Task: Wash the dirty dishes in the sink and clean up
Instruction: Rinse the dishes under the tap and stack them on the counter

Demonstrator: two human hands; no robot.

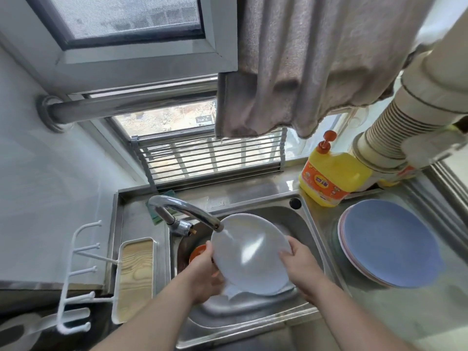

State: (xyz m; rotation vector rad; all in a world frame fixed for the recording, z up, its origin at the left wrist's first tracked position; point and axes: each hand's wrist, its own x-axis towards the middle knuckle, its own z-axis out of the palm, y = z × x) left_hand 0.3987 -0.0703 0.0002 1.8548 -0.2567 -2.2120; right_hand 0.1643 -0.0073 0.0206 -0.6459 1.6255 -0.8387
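White plate (253,254) held over sink (311,224), tilted, between both hands under faucet (182,211) stream. Left hand (202,272) grips its left rim; right hand (301,264) grips the right rim. Washed plate stack (390,244) lies right of the right hand, the nearer one.

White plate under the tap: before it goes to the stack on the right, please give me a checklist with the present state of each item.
1. Both hands hold the white plate, left hand and right hand at opposite edges: ok.
2. Water from the faucet reaches the plate: ok.
3. Plate free of soap and dirt: cannot tell.
4. Stack of plates on the drainboard lies flat for one more: ok.
5. Sink emptied: not ok, an orange item remains.
6. Yellow detergent bottle away from the path: ok.
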